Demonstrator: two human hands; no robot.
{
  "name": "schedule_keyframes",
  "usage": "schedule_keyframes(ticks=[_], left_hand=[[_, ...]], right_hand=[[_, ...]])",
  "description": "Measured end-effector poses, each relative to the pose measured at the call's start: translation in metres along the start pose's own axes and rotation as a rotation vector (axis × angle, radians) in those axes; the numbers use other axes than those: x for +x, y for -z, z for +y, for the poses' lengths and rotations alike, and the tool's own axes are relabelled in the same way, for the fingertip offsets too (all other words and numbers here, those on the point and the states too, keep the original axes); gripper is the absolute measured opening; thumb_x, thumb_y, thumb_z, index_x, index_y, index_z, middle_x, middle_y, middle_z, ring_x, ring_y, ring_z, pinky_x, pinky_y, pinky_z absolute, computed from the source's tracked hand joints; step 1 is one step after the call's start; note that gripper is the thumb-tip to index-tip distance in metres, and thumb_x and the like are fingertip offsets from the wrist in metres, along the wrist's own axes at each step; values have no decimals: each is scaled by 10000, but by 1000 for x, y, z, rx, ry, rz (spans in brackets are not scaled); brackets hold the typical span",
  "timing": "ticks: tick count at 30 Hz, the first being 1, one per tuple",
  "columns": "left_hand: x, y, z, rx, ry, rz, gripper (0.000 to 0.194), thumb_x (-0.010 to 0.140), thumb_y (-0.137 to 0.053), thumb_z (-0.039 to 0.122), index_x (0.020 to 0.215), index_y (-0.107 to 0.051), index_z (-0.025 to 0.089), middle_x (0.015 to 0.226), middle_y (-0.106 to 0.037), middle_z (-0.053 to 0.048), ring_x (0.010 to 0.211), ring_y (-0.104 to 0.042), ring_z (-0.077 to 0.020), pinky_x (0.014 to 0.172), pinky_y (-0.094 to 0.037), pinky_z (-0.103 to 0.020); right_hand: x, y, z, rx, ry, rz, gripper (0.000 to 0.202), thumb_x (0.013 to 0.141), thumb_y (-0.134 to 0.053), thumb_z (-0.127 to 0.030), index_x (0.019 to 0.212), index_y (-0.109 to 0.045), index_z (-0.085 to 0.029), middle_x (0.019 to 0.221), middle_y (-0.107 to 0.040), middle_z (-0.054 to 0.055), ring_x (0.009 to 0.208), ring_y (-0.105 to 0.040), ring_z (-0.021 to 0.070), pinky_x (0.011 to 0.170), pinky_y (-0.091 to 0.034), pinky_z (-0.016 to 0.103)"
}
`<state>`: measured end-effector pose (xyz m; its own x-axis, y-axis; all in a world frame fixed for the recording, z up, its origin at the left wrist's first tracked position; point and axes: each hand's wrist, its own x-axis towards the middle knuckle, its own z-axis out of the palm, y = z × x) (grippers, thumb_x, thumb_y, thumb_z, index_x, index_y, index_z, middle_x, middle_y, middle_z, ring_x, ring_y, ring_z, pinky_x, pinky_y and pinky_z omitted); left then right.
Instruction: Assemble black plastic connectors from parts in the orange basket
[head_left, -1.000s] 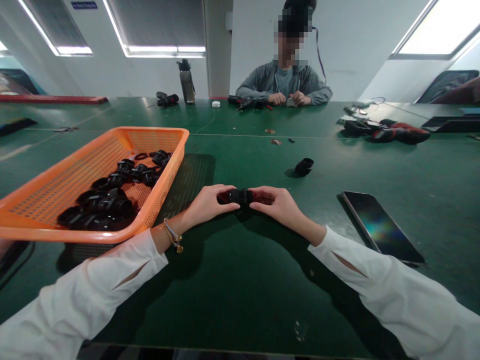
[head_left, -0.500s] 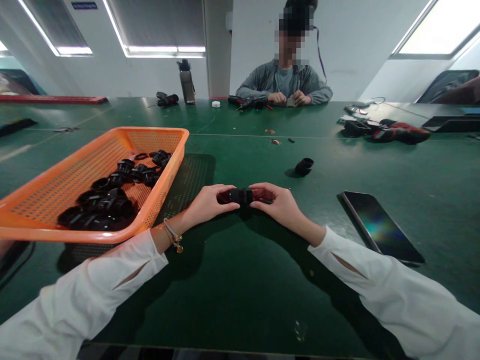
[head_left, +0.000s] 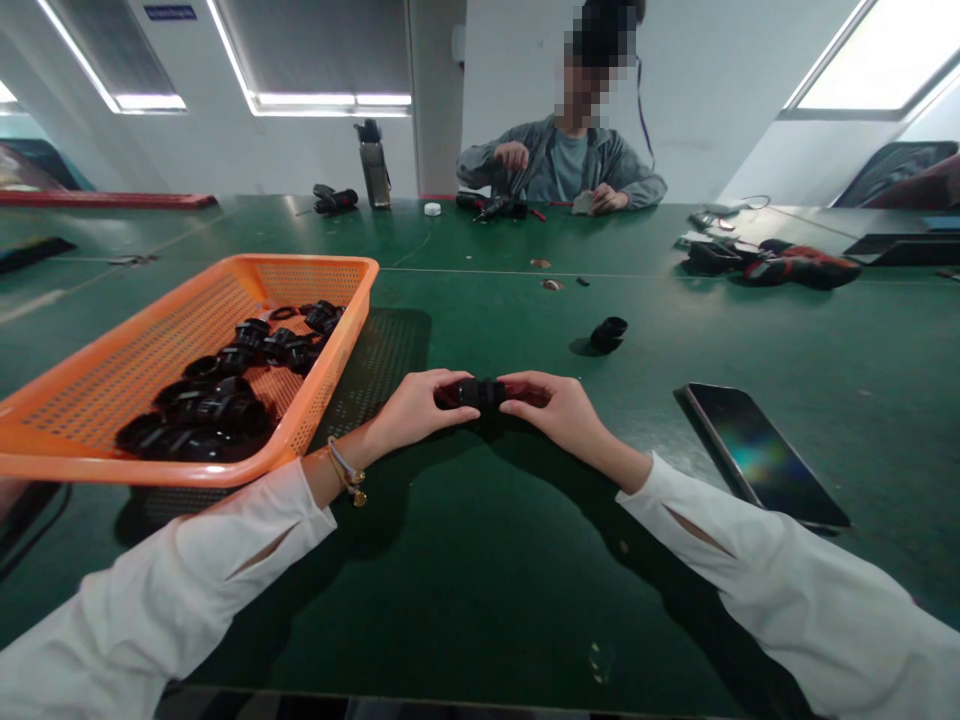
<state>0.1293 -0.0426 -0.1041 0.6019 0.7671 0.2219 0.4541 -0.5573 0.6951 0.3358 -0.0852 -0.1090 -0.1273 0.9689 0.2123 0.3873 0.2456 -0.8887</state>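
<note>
A black pipe fitting with ridged rings lies level between my two hands, just above the green table. My left hand pinches its left end between thumb and fingers. On the other end, my right hand is closed with thumb below and fingers above. The fingers hide parts of both ends. Another short black fitting rests on the table beyond my right hand. To the left, an orange plastic basket holds several black fittings and loose rings.
A smartphone lies right of my right hand. Across the green table sits a person in a grey jacket, near dark tools. A bottle, a white cap and a black-and-red item stand or lie farther back.
My hands and the fitting stay almost in place; the fitting looks slightly turned. Across the table, the person's hand on the left side of the view has risen from the tabletop.
</note>
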Motion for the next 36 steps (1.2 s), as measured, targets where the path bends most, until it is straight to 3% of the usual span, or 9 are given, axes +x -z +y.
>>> schedule_keyframes(ticks=[18, 25, 30, 36], left_hand=[[0, -2, -2, 17, -33, 23, 397, 720, -651, 387, 1029, -651, 137, 894, -673, -47, 757, -626, -174, 696, -488, -261], [1, -2, -1, -25, -13, 20, 393, 716, -650, 385, 1021, -655, 138, 897, -677, -48, 768, -629, -177, 710, -498, -267], [1, -1, -1, -32, -8, 12, 401, 713, -654, 384, 1032, -653, 141, 918, -684, -47, 776, -632, -178, 726, -501, -271], [1, -1, 1, -16, -7, 11, 393, 719, -651, 371, 1030, -653, 131, 924, -687, -53, 786, -634, -181, 733, -495, -272]], right_hand=[[1, 1, -1, -72, -30, -1, 261, 692, -671, -251, 938, -713, -171, 858, -749, 54, 775, -702, 197, 739, -558, 328], [1, 1, 4, 49, -51, -71, 361, 653, -687, -238, 1002, -698, -146, 903, -744, 72, 818, -702, 214, 775, -561, 357], [2, 2, 4, -40, 13, -16, 299, 650, -687, -217, 942, -719, -159, 966, -720, 86, 872, -682, 214, 794, -550, 361], [1, 0, 2, -10, 23, -3, 334, 651, -685, -182, 985, -681, -173, 860, -727, 48, 780, -686, 175, 772, -554, 342]])
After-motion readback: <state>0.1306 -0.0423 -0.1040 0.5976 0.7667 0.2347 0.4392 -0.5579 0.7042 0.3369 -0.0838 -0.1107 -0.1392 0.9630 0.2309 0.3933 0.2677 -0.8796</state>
